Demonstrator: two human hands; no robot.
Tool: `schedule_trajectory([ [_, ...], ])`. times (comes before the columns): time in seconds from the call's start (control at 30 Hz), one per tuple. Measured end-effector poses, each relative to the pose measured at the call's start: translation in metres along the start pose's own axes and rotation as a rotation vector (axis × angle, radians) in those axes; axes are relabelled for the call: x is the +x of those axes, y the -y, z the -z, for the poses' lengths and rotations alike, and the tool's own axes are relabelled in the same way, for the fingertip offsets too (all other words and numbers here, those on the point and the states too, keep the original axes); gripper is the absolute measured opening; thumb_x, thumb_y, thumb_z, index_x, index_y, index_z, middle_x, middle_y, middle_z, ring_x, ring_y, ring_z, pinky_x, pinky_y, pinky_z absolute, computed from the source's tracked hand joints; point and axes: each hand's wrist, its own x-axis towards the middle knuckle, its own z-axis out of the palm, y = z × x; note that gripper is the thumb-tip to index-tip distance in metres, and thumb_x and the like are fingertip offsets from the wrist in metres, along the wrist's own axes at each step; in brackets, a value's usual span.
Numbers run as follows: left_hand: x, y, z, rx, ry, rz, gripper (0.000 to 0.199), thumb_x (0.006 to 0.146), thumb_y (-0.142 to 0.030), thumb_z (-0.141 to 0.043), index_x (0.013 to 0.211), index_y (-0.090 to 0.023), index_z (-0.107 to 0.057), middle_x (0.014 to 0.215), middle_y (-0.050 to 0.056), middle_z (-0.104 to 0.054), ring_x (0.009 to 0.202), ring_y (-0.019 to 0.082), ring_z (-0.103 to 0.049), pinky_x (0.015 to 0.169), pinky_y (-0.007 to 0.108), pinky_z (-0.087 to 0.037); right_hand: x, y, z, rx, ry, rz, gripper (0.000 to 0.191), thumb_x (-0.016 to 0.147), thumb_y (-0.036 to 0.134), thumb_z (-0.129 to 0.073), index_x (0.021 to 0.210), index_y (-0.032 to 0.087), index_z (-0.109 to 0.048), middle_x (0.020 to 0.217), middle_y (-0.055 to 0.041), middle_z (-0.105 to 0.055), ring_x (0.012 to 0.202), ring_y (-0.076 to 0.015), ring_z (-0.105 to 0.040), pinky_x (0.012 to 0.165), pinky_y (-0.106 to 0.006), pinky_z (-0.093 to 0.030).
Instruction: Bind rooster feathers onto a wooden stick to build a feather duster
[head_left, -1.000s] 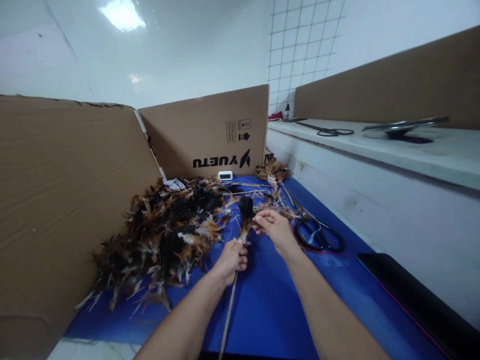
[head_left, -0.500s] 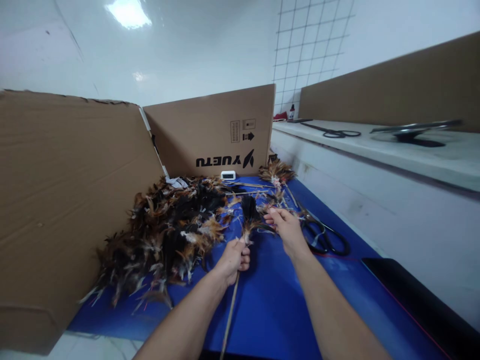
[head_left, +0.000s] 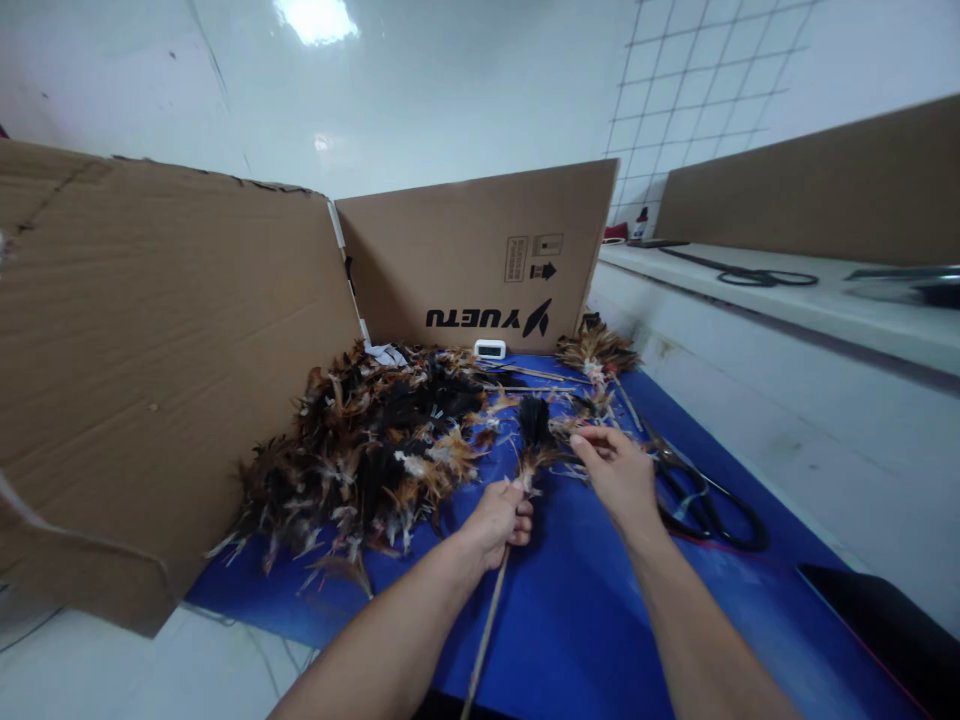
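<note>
A large pile of feathers (head_left: 390, 450) lies on the blue table (head_left: 570, 620). To the right of the pile, the left hand (head_left: 504, 522) is closed around a thin stick (head_left: 486, 640), whose upper end carries a tuft of black and brown feathers (head_left: 535, 425). Farther right of the pile, the right hand (head_left: 609, 465) is half curled beside the tuft; whether it pinches a feather cannot be told. Black-handled scissors (head_left: 706, 512) lie farthest right of the pile.
</note>
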Motion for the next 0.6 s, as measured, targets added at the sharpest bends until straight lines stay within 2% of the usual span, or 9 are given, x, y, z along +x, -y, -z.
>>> schedule_trajectory([
  [0.07,0.001,0.0,0.0,0.007,-0.024,0.004,0.026,0.078,-0.041,-0.048,0.079,-0.017,-0.039,0.056,-0.008,-0.034,0.036,0.0,-0.026,0.037,0.015,-0.011,-0.005,0.008,-0.002,-0.12,-0.02,0.125,0.02,0.071,0.034,-0.057,0.081,0.017,-0.06,0.08,-0.0052,-0.063,0.07,-0.0169,-0.058,0.068,-0.031,-0.046],
  [0.17,0.003,0.0,0.0,0.006,-0.053,0.004,0.025,0.077,-0.04,-0.048,0.078,-0.017,-0.039,0.058,-0.006,-0.038,0.038,0.002,-0.031,0.037,0.015,-0.016,-0.019,0.025,-0.009,-0.21,0.044,0.303,0.016,0.076,0.031,-0.053,0.083,0.018,-0.06,0.082,-0.0044,-0.062,0.075,-0.0172,-0.057,0.072,-0.03,-0.045],
  [0.33,0.003,0.001,0.0,-0.028,0.015,-0.064,0.022,0.076,-0.035,-0.048,0.066,-0.017,-0.041,0.052,-0.005,-0.036,0.038,0.004,-0.03,0.038,0.016,-0.02,-0.047,0.046,-0.031,-0.168,0.316,0.413,0.014,0.08,0.025,-0.048,0.083,0.02,-0.06,0.081,-0.0028,-0.061,0.076,-0.0167,-0.057,0.072,-0.029,-0.043],
  [0.4,0.001,0.0,0.0,-0.037,0.017,-0.114,0.018,0.077,-0.028,-0.043,0.064,-0.016,-0.046,0.052,-0.003,-0.039,0.041,0.007,-0.034,0.039,0.016,-0.022,-0.057,0.053,-0.041,-0.15,0.425,0.45,0.014,0.08,0.023,-0.047,0.083,0.021,-0.06,0.083,-0.0028,-0.061,0.079,-0.0168,-0.057,0.074,-0.029,-0.043],
  [0.53,-0.002,-0.004,0.003,-0.038,-0.124,-0.237,0.04,0.082,-0.022,-0.024,0.058,-0.015,-0.055,0.057,0.001,-0.042,0.054,0.013,-0.044,0.04,0.018,-0.03,-0.073,0.073,-0.06,-0.183,0.657,0.532,0.016,0.08,0.017,-0.046,0.084,0.022,-0.061,0.084,-0.0021,-0.062,0.083,-0.0158,-0.056,0.076,-0.028,-0.041],
  [0.6,0.0,-0.006,0.005,0.008,-0.24,-0.255,0.04,0.084,-0.021,-0.025,0.06,-0.015,-0.056,0.061,0.002,-0.045,0.06,0.014,-0.049,0.045,0.018,-0.035,-0.082,0.086,-0.071,-0.305,0.785,0.566,0.016,0.08,0.017,-0.048,0.084,0.023,-0.063,0.086,-0.0015,-0.064,0.084,-0.0158,-0.056,0.078,-0.028,-0.039],
])
